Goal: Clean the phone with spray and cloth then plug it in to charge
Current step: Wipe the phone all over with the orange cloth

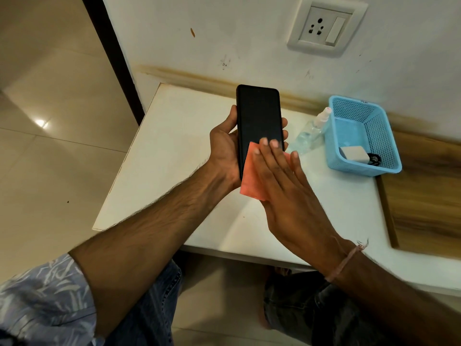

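- Wiping looks to be the step in hand: the right hand (282,181) lies flat, fingers straight and close together, pressing the orange cloth (252,176) onto the lower part of the phone (258,116).
- The left hand (224,151) holds the phone above the white table (174,158), dark screen up, with the thumb on one long edge and fingertips curled round the other.
- The spray bottle (311,132) stands just beside the blue basket (379,131); whether spraying is done cannot be told.
- Charging is left: the adapter (351,154) and cable (374,159) lie in the basket, and nothing is plugged into the wall socket (324,26).
- The hands work well inside the table's edges. Bottle and basket sit near on the right, and the wall below the socket is bare.
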`<action>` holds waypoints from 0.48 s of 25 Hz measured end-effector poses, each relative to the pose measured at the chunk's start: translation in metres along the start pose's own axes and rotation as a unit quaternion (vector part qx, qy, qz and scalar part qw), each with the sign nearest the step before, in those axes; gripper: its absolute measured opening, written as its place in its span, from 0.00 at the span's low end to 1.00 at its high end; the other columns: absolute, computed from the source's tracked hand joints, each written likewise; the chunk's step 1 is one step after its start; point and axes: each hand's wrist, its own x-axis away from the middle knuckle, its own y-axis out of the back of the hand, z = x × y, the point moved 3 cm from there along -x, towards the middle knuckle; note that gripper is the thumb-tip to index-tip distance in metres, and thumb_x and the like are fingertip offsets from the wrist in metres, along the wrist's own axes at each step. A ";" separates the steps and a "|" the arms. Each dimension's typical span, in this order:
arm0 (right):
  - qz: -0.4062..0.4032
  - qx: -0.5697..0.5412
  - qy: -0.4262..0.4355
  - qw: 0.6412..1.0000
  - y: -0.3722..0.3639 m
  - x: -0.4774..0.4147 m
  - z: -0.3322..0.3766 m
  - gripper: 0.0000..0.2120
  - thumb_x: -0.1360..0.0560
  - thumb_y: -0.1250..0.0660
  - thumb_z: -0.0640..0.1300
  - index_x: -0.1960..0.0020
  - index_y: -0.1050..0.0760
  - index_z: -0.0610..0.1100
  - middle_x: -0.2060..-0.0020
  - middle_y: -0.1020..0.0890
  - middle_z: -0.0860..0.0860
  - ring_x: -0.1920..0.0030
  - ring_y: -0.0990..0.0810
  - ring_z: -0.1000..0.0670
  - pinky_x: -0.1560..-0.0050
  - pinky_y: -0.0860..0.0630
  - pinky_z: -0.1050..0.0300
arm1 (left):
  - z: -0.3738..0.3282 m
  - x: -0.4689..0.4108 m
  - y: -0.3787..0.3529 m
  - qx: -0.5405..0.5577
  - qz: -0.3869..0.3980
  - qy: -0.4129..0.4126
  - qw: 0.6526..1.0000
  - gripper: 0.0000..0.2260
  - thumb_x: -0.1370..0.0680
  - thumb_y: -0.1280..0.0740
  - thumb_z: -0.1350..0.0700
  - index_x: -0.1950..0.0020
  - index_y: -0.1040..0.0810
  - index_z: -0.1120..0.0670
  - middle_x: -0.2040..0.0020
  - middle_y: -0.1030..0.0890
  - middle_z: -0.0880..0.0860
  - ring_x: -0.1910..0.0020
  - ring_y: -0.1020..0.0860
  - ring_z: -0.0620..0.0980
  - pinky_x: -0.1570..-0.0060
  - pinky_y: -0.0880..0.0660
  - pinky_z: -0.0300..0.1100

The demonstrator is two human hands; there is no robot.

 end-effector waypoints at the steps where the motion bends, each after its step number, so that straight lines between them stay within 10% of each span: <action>1: -0.016 -0.021 0.023 0.999 0.001 0.004 -0.001 0.34 0.28 0.30 0.37 0.26 0.40 0.35 0.27 0.37 0.37 0.26 0.40 0.36 0.28 0.42 0.37 | 0.000 -0.001 0.002 0.018 0.021 0.007 1.000 0.34 0.19 0.46 0.37 0.24 0.33 0.63 0.37 0.23 0.62 0.43 0.23 0.59 0.37 0.29 0.52; 6: -0.003 -0.053 0.011 0.999 0.011 0.009 -0.024 0.31 0.28 0.40 0.25 0.26 0.40 0.33 0.26 0.39 0.38 0.24 0.44 0.38 0.26 0.43 0.39 | 0.000 -0.001 0.002 0.038 0.054 0.023 0.998 0.32 0.19 0.45 0.36 0.29 0.27 0.62 0.42 0.21 0.62 0.48 0.23 0.59 0.40 0.27 0.51; 12: 0.011 -0.108 -0.018 0.994 0.001 -0.022 0.000 0.27 0.17 0.45 0.40 0.22 0.52 0.38 0.22 0.52 0.43 0.22 0.57 0.45 0.22 0.55 0.46 | 0.006 0.002 -0.004 -0.015 0.056 0.025 0.998 0.35 0.19 0.46 0.37 0.24 0.34 0.63 0.40 0.24 0.62 0.45 0.24 0.60 0.40 0.28 0.51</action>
